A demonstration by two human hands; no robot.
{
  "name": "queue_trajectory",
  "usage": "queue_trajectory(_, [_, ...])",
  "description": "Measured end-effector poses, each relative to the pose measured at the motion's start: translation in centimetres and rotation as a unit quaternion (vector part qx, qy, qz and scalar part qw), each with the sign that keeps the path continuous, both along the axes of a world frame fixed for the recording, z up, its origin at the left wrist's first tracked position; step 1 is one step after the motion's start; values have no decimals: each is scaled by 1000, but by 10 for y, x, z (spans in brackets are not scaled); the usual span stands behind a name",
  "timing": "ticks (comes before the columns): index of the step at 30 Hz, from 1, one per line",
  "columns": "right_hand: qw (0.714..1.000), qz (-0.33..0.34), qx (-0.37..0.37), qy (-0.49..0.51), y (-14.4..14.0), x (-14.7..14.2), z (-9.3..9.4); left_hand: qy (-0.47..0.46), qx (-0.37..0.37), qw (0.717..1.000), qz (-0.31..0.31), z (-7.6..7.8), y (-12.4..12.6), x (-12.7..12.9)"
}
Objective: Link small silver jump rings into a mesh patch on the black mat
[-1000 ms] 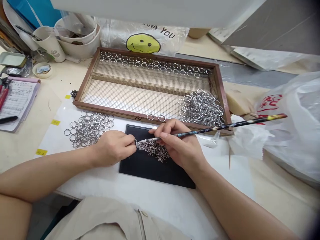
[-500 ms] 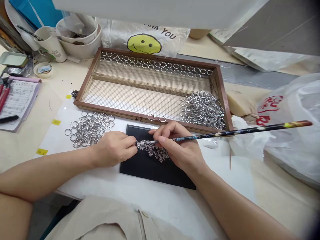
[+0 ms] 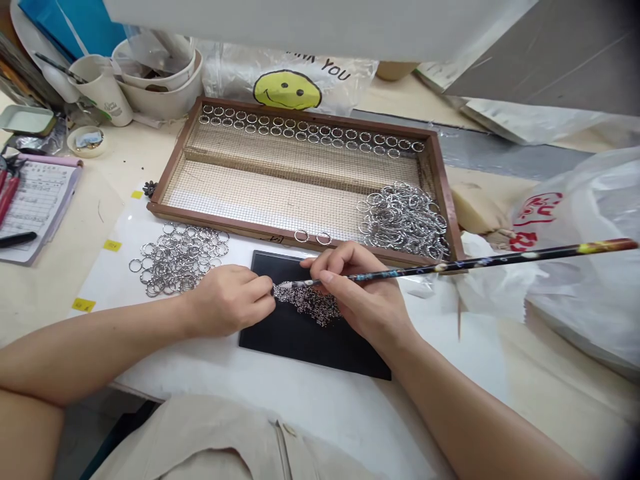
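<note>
My left hand (image 3: 239, 299) is closed in a pinch at the left part of a black mat (image 3: 320, 350). Only a sliver of a silver metal ring (image 3: 274, 289) shows at its fingertips. In my right hand (image 3: 357, 283) is a thin paintbrush (image 3: 425, 269) with a dark, paint-spotted handle, gripped like a pen. Its pale tip points left and reaches almost to my left fingertips. A heap of tiny silver beads (image 3: 315, 307) lies on the mat under the brush, partly hidden by my right hand. Left of the mat is a loose pile of metal rings (image 3: 185, 260).
Beyond the mat stands a wood-framed mesh tray (image 3: 260, 193), with rings in rows along its back and a ring heap (image 3: 405, 220) at its right. Two rings (image 3: 313, 237) rest on its front rim. A plastic bag (image 3: 590, 267) is at right; a notepad (image 3: 43, 200) and cups (image 3: 107, 90) are at left.
The brush handle has shifted slightly to the right, its far end nearer the frame edge. Both hands stay in nearly the same place.
</note>
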State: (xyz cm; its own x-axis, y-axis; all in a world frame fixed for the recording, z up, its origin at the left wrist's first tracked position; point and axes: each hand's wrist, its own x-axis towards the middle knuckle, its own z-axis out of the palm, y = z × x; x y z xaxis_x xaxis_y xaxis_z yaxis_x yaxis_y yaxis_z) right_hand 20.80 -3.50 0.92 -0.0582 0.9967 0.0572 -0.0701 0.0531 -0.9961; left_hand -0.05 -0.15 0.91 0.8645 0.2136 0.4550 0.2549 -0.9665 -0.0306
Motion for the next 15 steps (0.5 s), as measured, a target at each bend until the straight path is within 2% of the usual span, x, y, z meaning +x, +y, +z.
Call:
queue_trajectory(8, [991, -38, -51, -122, 2, 3, 1, -1, 30, 999, -11, 0, -2, 1])
queue_trajectory(12, [985, -57, -72, -150, 3, 3, 1, -5, 29, 1000, -5, -1, -3, 0])
queue_trajectory(15, [983, -63, -60, -163, 3, 3, 0, -20, 12, 1000, 13, -3, -2, -1])
